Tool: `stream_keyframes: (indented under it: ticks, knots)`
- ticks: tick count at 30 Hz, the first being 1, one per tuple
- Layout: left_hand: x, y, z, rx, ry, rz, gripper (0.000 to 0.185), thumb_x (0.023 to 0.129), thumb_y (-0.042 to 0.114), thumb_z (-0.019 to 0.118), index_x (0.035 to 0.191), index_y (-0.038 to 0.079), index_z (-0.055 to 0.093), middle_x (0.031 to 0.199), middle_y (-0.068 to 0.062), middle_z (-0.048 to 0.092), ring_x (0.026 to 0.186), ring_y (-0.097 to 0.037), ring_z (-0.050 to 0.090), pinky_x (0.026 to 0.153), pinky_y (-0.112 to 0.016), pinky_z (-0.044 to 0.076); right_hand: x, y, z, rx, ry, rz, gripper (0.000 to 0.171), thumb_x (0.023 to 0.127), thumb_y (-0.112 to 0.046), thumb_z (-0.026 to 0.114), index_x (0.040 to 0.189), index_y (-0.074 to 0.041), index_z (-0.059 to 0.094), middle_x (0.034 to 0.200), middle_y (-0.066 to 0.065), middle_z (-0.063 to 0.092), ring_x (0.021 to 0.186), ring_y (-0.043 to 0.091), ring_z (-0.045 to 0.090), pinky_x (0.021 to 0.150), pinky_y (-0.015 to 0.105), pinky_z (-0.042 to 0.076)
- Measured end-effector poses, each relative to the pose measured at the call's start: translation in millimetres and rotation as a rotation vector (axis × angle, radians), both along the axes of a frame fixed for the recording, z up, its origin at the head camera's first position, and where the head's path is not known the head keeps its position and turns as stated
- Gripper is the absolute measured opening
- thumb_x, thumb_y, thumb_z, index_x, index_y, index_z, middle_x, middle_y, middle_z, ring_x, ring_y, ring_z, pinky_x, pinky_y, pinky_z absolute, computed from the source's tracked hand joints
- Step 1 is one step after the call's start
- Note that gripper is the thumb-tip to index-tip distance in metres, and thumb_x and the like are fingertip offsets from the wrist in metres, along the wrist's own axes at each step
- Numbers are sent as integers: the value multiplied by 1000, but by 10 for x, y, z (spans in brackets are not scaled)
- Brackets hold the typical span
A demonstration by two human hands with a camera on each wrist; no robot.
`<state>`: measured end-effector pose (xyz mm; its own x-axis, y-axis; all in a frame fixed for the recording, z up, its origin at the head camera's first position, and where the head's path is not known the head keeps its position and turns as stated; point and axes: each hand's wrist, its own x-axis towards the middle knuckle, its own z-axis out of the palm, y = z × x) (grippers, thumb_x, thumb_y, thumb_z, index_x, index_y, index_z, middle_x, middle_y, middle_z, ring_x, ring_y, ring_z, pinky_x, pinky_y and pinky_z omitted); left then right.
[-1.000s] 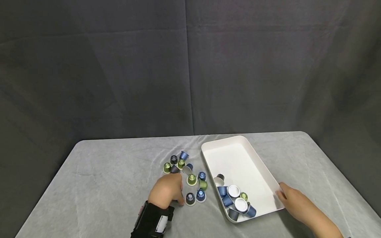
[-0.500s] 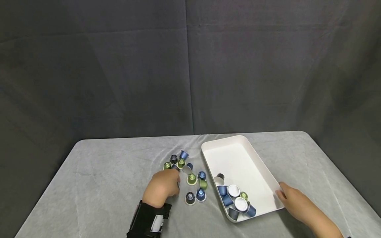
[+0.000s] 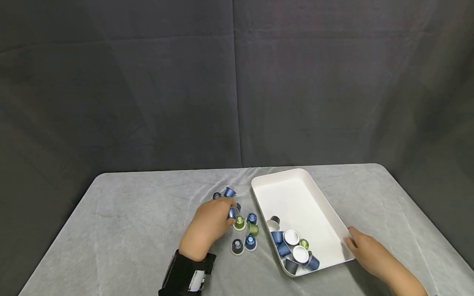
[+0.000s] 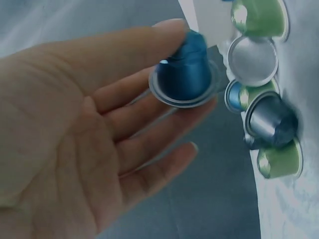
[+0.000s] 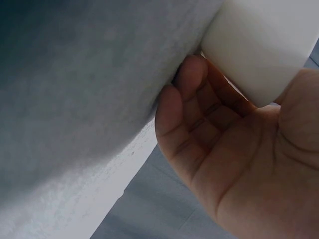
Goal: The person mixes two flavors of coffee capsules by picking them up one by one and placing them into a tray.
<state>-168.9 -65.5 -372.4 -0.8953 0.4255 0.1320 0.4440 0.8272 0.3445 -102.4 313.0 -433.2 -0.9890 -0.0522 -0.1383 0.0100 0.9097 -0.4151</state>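
My left hand [image 3: 207,224] pinches a blue coffee capsule [image 4: 184,74] between thumb and fingers, its foil rim facing the palm side in the left wrist view. In the head view this hand is over the loose capsules and hides some of them. Close by its fingertips are a green capsule [image 3: 239,223] and a blue capsule [image 3: 230,192]. My right hand [image 3: 366,248] grips the near right corner of a white tray [image 3: 296,197], fingers curled under the edge and thumb at the rim.
Several blue, dark and green capsules lie inside the tray's near left corner, among them a white-lidded one [image 3: 300,254]. On the grey cloth left of the tray stand a dark capsule [image 3: 237,246] and a blue one [image 3: 250,242]. A dark curtain [image 3: 166,90] hangs behind the table.
My left hand has drawn back slightly left from the table surface, then moved up and right over the capsules, where the blue capsule shows between its fingers. The right hand and tray have stayed put.
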Motion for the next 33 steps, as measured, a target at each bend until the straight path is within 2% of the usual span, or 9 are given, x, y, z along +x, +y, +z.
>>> stream_keyframes:
  ticks: [5, 11, 14, 20, 27, 33]
  knots:
    - [11, 109, -33, 14, 67, -58, 31, 79, 11, 83, 107, 8, 69, 103, -6, 70, 93, -27, 67, 77, -42, 53, 8, 2, -4, 0, -2, -3, 7, 99, -7, 52, 98, 0, 54, 81, 8, 60, 71, 22, 50, 63, 43, 45]
    - [39, 289, -85, -41, 195, -156, 34, 80, 19, 83, 110, 11, 68, 102, -1, 66, 91, -21, 66, 74, -35, 54, 17, -5, 5, 0, 4, -1, 7, 99, -7, 52, 96, -1, 53, 77, 4, 57, 69, 20, 49, 61, 40, 43]
    - [64, 373, -115, -49, 232, -204, 36, 80, 23, 83, 112, 13, 68, 103, 2, 66, 91, -18, 66, 78, -33, 53, 19, -11, 7, 1, 6, 1, 7, 99, -7, 52, 97, 0, 54, 78, 6, 58, 70, 21, 49, 61, 41, 44]
    - [144, 520, -158, -73, 291, -286, 34, 80, 26, 83, 110, 16, 68, 100, 7, 67, 92, -13, 65, 81, -29, 50, 17, -18, 4, 6, 2, -4, 9, 100, -8, 52, 99, 1, 54, 79, 8, 59, 71, 21, 50, 62, 42, 44]
    - [256, 714, -225, -153, 394, -366, 32, 81, 28, 81, 108, 18, 67, 102, 8, 67, 93, -10, 60, 81, -24, 48, 23, -14, -1, 3, -4, -2, 9, 100, -8, 52, 98, 0, 53, 76, 5, 56, 70, 22, 49, 62, 42, 44]
    - [333, 811, -285, -152, 476, -425, 33, 78, 28, 83, 104, 18, 66, 98, 9, 64, 88, -8, 60, 78, -21, 48, 21, -17, -4, 7, 6, -3, 8, 100, -8, 52, 96, -1, 53, 76, 5, 56, 70, 21, 49, 62, 42, 44]
